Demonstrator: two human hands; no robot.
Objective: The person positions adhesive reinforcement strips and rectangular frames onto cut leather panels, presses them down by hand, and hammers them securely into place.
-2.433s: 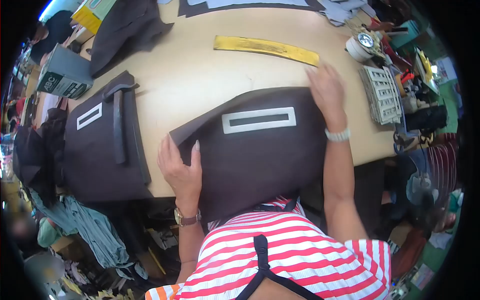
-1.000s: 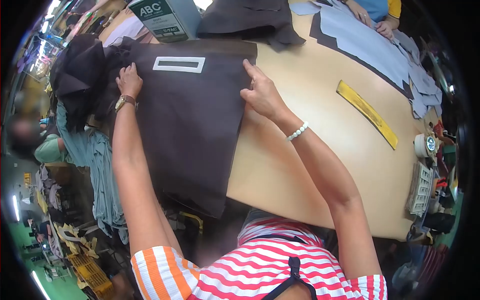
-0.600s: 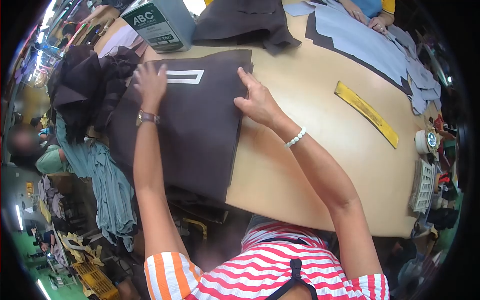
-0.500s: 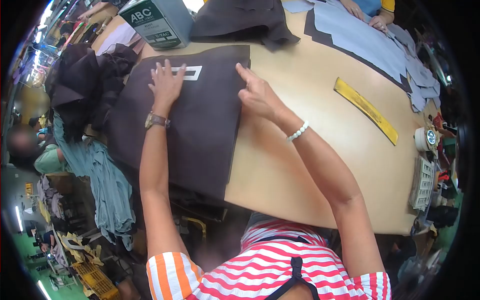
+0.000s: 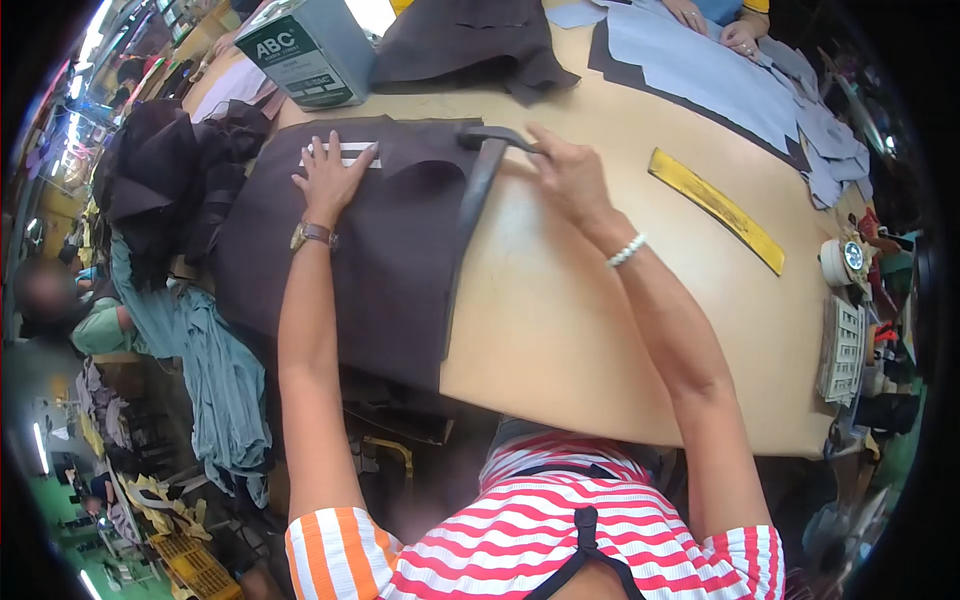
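My left hand [image 5: 328, 185] lies with fingers spread on a stack of dark brown fabric [image 5: 350, 280], its fingertips over a white rectangular frame-like piece [image 5: 356, 148]. The middle of that white piece is dark, and part of it is hidden by the fingers. My right hand [image 5: 578, 185] is closed in a pinch at the upper right corner of the top fabric sheet. That corner is pulled up and to the right, so the sheet's right edge curls off the layers beneath.
A green and white can [image 5: 310, 65] stands behind the stack, beside more dark fabric [image 5: 470, 50]. A yellow strip [image 5: 715, 210] lies to the right. Another person's hands [image 5: 738, 38] rest near pale blue-grey sheets [image 5: 700, 85]. Crumpled dark cloth [image 5: 150, 180] is at left.
My right hand has moved right from the fabric's edge and now draws the top sheet's corner up. My left hand stays flat on the fabric by the white piece.
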